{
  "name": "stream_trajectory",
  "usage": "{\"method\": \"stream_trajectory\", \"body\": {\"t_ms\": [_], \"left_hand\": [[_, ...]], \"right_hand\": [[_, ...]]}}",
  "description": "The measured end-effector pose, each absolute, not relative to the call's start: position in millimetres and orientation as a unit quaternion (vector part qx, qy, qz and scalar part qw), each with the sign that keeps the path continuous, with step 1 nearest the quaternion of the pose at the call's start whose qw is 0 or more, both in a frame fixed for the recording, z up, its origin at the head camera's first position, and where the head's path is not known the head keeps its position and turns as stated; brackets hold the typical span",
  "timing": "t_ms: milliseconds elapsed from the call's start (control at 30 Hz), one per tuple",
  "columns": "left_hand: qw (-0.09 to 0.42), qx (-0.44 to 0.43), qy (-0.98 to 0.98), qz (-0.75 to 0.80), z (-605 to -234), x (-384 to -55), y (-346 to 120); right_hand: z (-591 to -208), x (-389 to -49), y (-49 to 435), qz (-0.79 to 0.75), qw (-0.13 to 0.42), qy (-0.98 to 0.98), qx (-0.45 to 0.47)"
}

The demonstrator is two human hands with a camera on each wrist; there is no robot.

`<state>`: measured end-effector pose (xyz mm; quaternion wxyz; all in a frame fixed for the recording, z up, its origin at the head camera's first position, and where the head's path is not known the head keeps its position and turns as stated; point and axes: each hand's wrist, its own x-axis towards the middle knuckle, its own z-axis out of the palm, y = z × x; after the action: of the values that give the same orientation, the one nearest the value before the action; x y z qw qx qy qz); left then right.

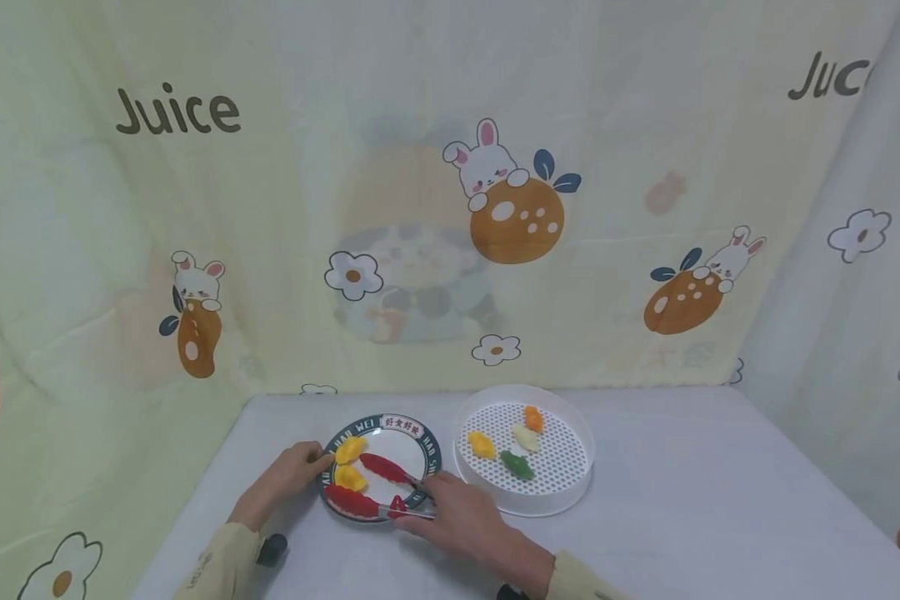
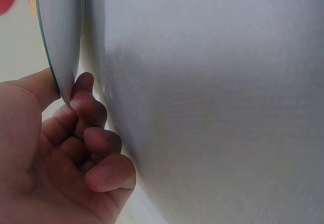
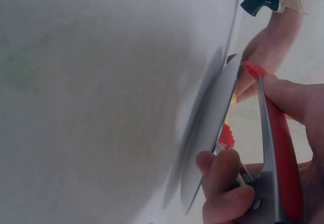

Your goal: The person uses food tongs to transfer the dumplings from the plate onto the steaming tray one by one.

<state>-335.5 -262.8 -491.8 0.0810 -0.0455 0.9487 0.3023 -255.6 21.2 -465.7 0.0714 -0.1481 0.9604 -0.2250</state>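
Nearest to me, the sleeves (image 1: 223, 560) run out of the lower frame, as does the front edge of the counter (image 1: 682, 500). The right hand (image 1: 457, 512) hides the rear of the red-tipped tongs (image 1: 354, 501) in the head view; a small red form (image 1: 397, 506) beside their lower arm I cannot identify. The left wrist view shows me mostly cloth and the plate's underside.

Grip, right: fingers and thumb hold the tongs by the handle, the two red ends spread apart over the plate (image 1: 414, 454). Grip, left: the left hand (image 1: 296, 467) pinches the plate's left rim, thumb above, fingertips beneath. The dark-rimmed plate is toward the counter's far left corner. It bears two yellow pieces (image 1: 350, 478) near its left rim; the nearer lies close to the lower tong end, and whether they touch I cannot tell.

Just right of the plate, by the counter's far edge, I see a white perforated tray (image 1: 562, 498) with an orange piece (image 1: 533, 419), a yellow one, a pale one (image 1: 525, 438) and a green one (image 1: 517, 465). Behind the far edge hangs a printed curtain (image 1: 607, 83).
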Motion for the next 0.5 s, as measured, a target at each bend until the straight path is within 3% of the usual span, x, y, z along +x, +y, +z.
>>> {"method": "stream_trajectory", "body": {"t_ms": [500], "left_hand": [[0.075,-0.034,0.951,0.299,-490.9,-335.2,-263.0]], "right_hand": [[-469.4,-260.8,17.5,-0.215,0.049,0.961,-0.168]]}}
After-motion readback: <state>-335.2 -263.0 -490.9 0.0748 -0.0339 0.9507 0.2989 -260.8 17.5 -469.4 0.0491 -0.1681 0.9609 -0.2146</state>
